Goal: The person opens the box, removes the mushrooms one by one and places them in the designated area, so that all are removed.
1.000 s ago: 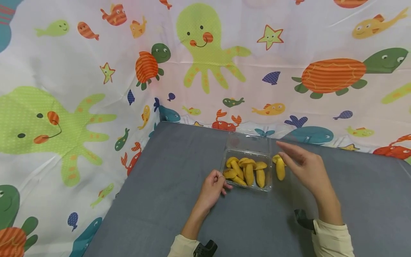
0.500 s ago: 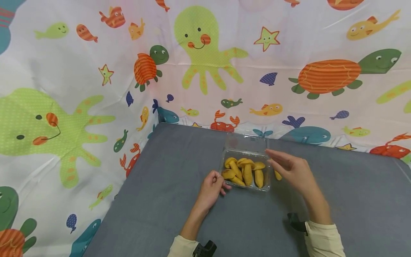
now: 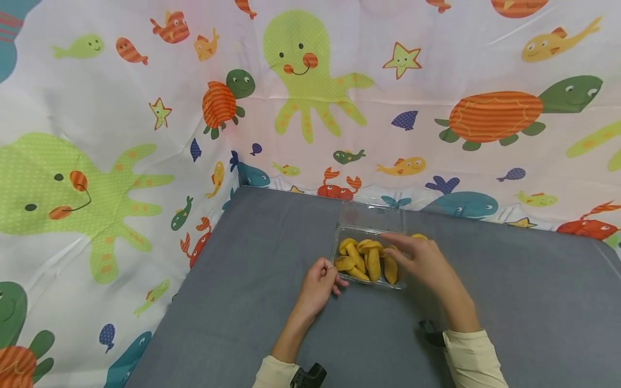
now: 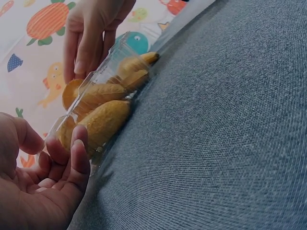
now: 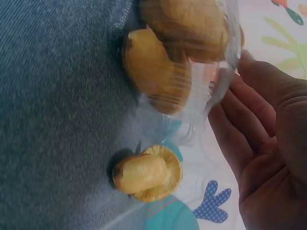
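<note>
A clear plastic clamshell box [image 3: 373,217] lies with its lid folded back. Several yellow mushrooms [image 3: 373,263] are inside it. My left hand [image 3: 317,285] pinches the rim at the near left corner; in the left wrist view its thumb and curled fingers [image 4: 79,158] meet there. Over the right side of the box is my right hand [image 3: 427,264], thumb and fingers apart, above the rightmost mushroom. Whether its fingertips touch that mushroom is hidden. One more mushroom [image 5: 148,175] lies outside on the cloth, right of the box, mostly behind the right hand in the head view.
Grey cloth [image 3: 252,302] covers the table. Behind and to the left hangs a white curtain [image 3: 339,161] printed with sea animals, close to the lid's far edge. Each wrist carries a dark camera [image 3: 310,374].
My right hand has moved left, from above the loose mushroom to above the box. My left hand has kept its grip on the corner. The loose mushroom stays outside.
</note>
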